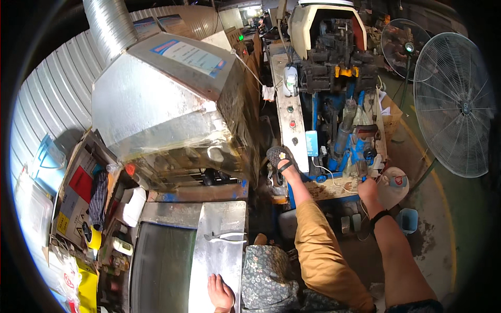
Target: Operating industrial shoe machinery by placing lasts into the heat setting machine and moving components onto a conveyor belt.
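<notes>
My left hand (pixel 220 293) lies flat on a bare metal sheet (pixel 222 266), fingers stretched out and nothing in them. Farther up that sheet, apart from the hand, rests a pair of pliers (pixel 225 238) with light handles. My right hand (pixel 368 190) reaches forward to the near edge of a machine (pixel 339 78) with blue and black parts. Its fingers are closed at a small blue and metal part there; what they grip is mostly hidden. My foot in a dark clog (pixel 278 156) rests beside the machine's white button panel (pixel 290 117).
A metal hood (pixel 162 94) with a duct stands at the left, above a dark conveyor belt (pixel 166 266). Boxes, tape and a blue bucket (pixel 48 164) crowd the far left. Two large fans (pixel 459 104) stand right. A white bucket (pixel 392 190) and blue bin (pixel 407 221) flank my right arm.
</notes>
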The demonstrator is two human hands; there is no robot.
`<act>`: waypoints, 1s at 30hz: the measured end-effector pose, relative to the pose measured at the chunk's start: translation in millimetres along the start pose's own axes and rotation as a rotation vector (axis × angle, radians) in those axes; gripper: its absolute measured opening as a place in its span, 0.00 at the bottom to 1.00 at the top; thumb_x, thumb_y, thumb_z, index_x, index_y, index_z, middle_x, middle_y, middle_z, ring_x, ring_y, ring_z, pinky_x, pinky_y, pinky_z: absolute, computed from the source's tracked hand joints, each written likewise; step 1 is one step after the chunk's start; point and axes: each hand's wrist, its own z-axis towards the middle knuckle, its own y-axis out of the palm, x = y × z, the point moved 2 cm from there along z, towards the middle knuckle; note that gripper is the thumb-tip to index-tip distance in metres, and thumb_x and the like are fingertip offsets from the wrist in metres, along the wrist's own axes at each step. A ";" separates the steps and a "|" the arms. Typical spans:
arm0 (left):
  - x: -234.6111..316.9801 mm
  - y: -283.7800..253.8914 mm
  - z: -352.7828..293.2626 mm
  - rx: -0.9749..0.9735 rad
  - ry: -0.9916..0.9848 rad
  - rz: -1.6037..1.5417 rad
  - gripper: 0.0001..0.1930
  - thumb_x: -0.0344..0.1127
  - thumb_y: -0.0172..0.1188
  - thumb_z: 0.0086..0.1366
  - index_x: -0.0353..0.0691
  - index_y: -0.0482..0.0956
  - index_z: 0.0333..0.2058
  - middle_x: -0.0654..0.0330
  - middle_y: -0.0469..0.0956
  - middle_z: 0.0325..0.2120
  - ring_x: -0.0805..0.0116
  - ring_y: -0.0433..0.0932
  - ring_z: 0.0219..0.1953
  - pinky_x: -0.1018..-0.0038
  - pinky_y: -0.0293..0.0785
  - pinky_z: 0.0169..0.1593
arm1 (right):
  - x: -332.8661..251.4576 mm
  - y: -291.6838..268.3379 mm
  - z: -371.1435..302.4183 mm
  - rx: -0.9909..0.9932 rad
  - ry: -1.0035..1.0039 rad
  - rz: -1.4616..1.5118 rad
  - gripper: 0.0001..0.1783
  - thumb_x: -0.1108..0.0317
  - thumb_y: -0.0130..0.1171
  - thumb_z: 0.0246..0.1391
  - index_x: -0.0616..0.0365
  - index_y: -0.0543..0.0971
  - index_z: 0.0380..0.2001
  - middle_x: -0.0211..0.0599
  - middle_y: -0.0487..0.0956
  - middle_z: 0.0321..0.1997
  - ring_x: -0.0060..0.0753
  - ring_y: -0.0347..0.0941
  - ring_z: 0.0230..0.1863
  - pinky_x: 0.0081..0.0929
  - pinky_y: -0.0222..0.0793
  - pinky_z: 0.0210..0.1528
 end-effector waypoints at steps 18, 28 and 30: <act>-8.7 3.2 -2.3 -0.001 0.012 0.085 0.21 0.31 0.47 0.65 0.29 0.69 0.55 0.35 0.67 0.55 0.34 0.64 0.58 0.50 0.59 0.62 | 0.9 4.0 0.1 -0.055 0.051 0.037 0.17 0.61 0.56 0.52 0.65 0.78 0.38 0.57 0.80 0.38 0.58 0.76 0.42 0.49 0.72 0.44; -2.5 -0.5 12.6 -0.031 -0.032 0.094 0.20 0.31 0.48 0.63 0.30 0.71 0.52 0.37 0.69 0.54 0.35 0.65 0.57 0.51 0.59 0.61 | 17.6 19.2 16.0 -0.103 0.047 -0.037 0.19 0.62 0.56 0.54 0.68 0.77 0.42 0.57 0.80 0.37 0.57 0.77 0.40 0.48 0.73 0.42; -3.2 -0.1 11.8 -0.031 -0.038 0.092 0.20 0.31 0.48 0.63 0.29 0.71 0.52 0.37 0.68 0.54 0.35 0.65 0.57 0.51 0.59 0.61 | 12.7 15.1 14.4 -0.118 0.075 -0.009 0.20 0.61 0.56 0.53 0.68 0.77 0.41 0.58 0.80 0.37 0.57 0.77 0.41 0.47 0.73 0.44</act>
